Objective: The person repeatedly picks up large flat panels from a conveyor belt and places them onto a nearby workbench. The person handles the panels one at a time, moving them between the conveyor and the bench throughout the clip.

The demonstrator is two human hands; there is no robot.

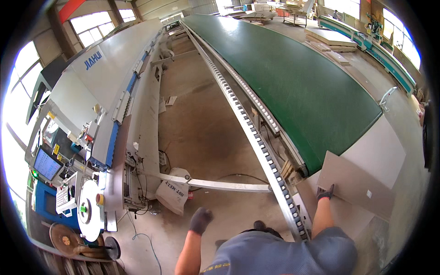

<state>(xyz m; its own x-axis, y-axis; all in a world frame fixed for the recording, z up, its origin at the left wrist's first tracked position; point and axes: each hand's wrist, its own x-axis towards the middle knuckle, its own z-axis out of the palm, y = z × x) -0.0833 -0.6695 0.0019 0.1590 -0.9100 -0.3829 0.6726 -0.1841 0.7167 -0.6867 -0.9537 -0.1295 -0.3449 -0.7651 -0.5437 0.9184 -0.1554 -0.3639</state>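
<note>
My right hand (326, 192), in a dark glove, grips the left edge of a flat grey-beige panel (353, 181). A small white label sits on this panel, which lies at an angle over other boards. One of them, a paler board (378, 149), shows beyond it near the end of the green conveyor belt (293, 82); another board (350, 213) shows on the near side. My left hand (201, 220), also gloved, hangs over the floor in a loose fist, with nothing visible in it and touching nothing.
A roller rail (247, 119) runs away from my right side along the belt. To the left stands a long white machine (114, 64) with a screen (46, 163) and keyboard. A white crossbar (220, 184) spans the floor ahead, by a white sack (172, 192). A cable trails at lower left.
</note>
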